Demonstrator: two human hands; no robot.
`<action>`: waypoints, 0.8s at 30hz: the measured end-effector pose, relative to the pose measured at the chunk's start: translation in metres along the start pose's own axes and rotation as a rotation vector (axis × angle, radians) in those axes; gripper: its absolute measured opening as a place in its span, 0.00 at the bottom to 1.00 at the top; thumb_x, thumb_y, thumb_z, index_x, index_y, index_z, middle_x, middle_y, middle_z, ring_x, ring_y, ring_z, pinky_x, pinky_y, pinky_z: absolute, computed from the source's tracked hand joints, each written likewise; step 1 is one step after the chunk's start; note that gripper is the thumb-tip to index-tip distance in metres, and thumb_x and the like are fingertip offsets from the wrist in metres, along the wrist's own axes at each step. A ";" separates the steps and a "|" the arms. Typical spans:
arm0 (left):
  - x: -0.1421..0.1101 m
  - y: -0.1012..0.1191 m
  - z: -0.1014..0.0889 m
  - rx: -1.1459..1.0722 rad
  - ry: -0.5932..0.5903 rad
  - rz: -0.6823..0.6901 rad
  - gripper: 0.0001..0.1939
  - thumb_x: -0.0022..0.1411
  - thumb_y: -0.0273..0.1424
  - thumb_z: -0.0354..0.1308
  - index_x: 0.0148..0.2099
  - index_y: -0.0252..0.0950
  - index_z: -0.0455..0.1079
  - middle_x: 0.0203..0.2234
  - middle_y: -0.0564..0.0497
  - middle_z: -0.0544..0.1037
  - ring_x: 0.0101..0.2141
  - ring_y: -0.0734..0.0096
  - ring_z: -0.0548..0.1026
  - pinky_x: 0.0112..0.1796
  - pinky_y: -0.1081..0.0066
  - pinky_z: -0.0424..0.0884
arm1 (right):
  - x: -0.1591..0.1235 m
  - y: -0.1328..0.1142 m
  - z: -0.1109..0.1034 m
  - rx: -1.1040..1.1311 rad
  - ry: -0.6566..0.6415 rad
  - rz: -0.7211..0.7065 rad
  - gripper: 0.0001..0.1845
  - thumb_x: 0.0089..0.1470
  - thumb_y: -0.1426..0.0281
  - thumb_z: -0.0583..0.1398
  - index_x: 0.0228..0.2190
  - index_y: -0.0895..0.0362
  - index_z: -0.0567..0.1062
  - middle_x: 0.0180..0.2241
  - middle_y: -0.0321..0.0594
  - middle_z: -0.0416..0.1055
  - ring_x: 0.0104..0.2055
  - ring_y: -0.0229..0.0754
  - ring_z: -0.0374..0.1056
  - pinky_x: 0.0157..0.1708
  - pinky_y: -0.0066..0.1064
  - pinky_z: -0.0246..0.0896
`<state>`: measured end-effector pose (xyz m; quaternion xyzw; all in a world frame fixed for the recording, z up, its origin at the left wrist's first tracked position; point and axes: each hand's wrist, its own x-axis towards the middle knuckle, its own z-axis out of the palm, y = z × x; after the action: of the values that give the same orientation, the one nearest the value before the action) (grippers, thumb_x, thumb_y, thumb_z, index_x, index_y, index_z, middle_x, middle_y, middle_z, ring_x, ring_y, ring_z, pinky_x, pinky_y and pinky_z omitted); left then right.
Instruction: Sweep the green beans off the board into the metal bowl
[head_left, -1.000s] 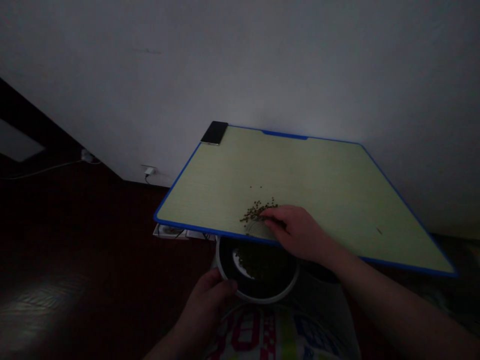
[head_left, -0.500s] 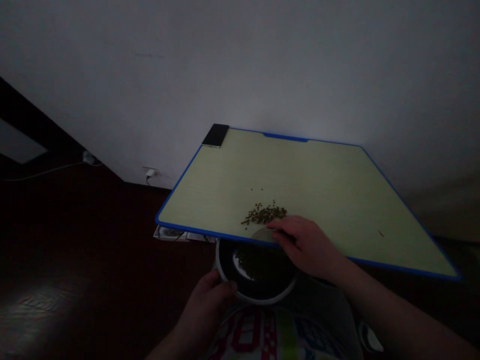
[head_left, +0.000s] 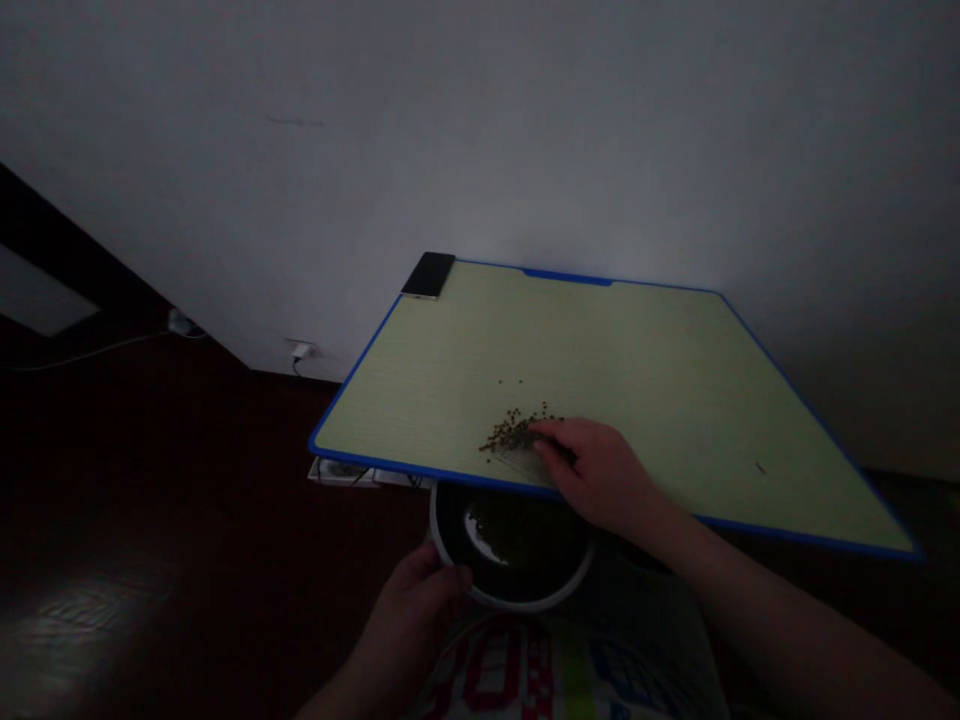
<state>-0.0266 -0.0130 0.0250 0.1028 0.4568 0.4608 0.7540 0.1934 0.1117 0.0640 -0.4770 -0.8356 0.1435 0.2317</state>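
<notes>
My left hand (head_left: 416,610) grips the near left rim of a bowl (head_left: 442,548), its thumb over the edge. The bowl has a pale rim and dark inside, with a mass of small greenish grains in it. It sits under the front edge of a pale table (head_left: 637,350) with blue edging. My right hand (head_left: 596,470) rests on the tabletop, fingers closed on a thin see-through piece (head_left: 517,462) with a curved edge, hard to make out. Its fingertips are at a small heap of brownish-green beans (head_left: 510,430). Two loose beans lie behind the heap.
A black phone (head_left: 429,275) lies on the table's far left corner. The back edge stands by a grey wall (head_left: 525,130), where a white charger (head_left: 302,351) is plugged in low down. A small dark sliver (head_left: 760,467) lies at the table's right.
My right hand drew back toward the front edge, then went forward again to the beans with the see-through piece. My left hand and the bowl stay nearly in place.
</notes>
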 end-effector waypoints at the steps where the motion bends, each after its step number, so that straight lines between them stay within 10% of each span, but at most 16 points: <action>1: 0.000 0.000 -0.001 0.011 0.003 0.000 0.09 0.50 0.25 0.73 0.37 0.34 0.86 0.35 0.40 0.93 0.47 0.41 0.89 0.56 0.50 0.80 | 0.001 0.000 0.000 -0.006 -0.006 0.000 0.18 0.67 0.69 0.57 0.48 0.54 0.86 0.44 0.48 0.87 0.45 0.51 0.83 0.47 0.44 0.77; 24: 0.001 -0.003 -0.004 0.006 0.003 0.010 0.08 0.51 0.25 0.72 0.37 0.34 0.87 0.35 0.41 0.93 0.47 0.42 0.90 0.56 0.51 0.81 | 0.028 -0.005 -0.001 -0.089 -0.103 -0.064 0.16 0.68 0.72 0.59 0.50 0.57 0.86 0.44 0.48 0.87 0.45 0.51 0.82 0.48 0.42 0.74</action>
<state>-0.0285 -0.0149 0.0206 0.1068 0.4589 0.4632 0.7506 0.1778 0.1336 0.0747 -0.4517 -0.8669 0.1229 0.1713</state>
